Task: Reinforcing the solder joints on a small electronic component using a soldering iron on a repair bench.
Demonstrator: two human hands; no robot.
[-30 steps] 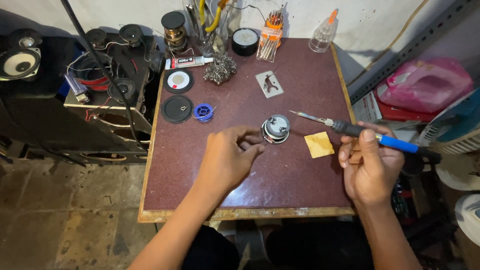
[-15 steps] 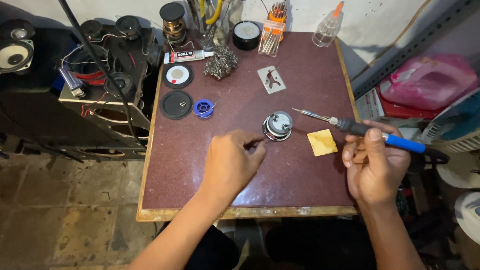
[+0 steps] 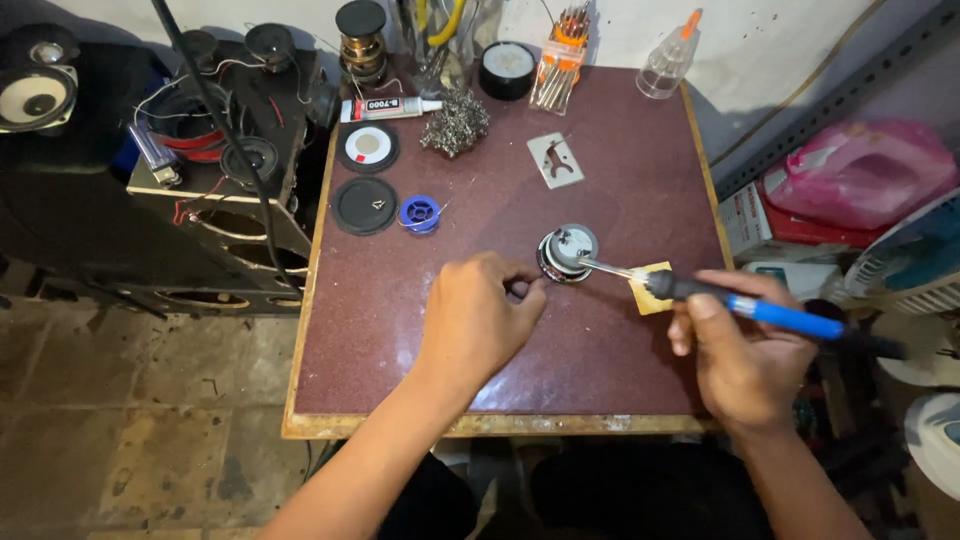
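A small round metal speaker (image 3: pixel 566 252) lies on the dark red table (image 3: pixel 600 380). My right hand (image 3: pixel 745 360) grips a soldering iron (image 3: pixel 775 314) by its blue handle, and the metal tip rests on the speaker's top. Under the iron's shaft lies a yellow sponge (image 3: pixel 648 298). My left hand (image 3: pixel 480 320) sits just left of the speaker with its fingertips pinched together near the rim. Anything held in that pinch is too thin to see.
At the table's back are a blue solder spool (image 3: pixel 420 213), two black discs (image 3: pixel 365 205), a steel wool wad (image 3: pixel 455 123), a glue tube (image 3: pixel 390 105), a metal plate (image 3: pixel 555 160) and a squeeze bottle (image 3: pixel 668 65). A speaker cabinet (image 3: pixel 200 200) stands left, a pink bag (image 3: pixel 860 170) right.
The iron's tip, which pointed past the speaker's far side, has come down onto the speaker. My left hand has stayed pinched beside it.
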